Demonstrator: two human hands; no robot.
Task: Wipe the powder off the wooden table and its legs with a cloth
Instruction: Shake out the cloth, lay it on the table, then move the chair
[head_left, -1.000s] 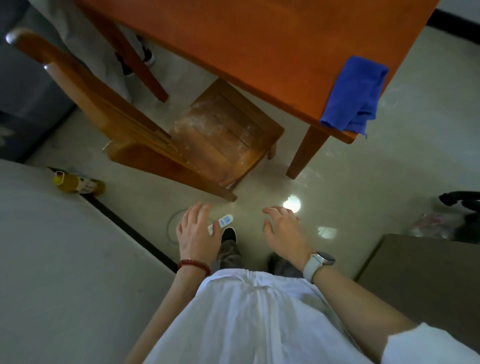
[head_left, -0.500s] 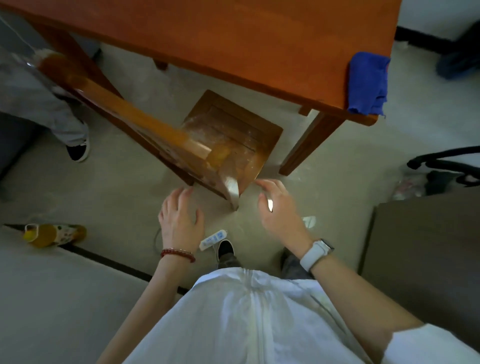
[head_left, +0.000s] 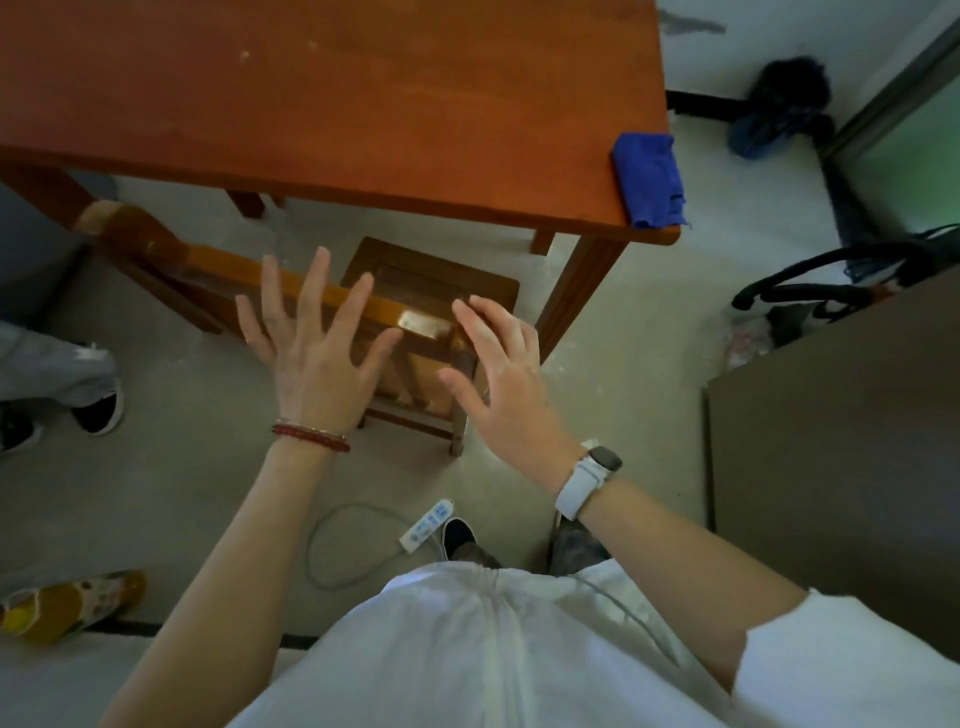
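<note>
Blue cloth (head_left: 649, 179) on wooden table (head_left: 363, 104) corner, no legible writing

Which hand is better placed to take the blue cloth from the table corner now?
Probably the right hand. It is open and empty, and it hovers nearer to the blue cloth, which lies on the right corner of the wooden table. The left hand is also open but farther away, over the chair.

One table (head_left: 332, 104) with three legs showing, one blue cloth (head_left: 649, 179), and one chair (head_left: 291, 296). Two hands: the left hand (head_left: 317, 358) and the right hand (head_left: 506, 379), with one bracelet (head_left: 310, 434) and one watch (head_left: 589, 480). On the floor lie one power strip (head_left: 427, 526) and one bottle (head_left: 72, 605).
</note>
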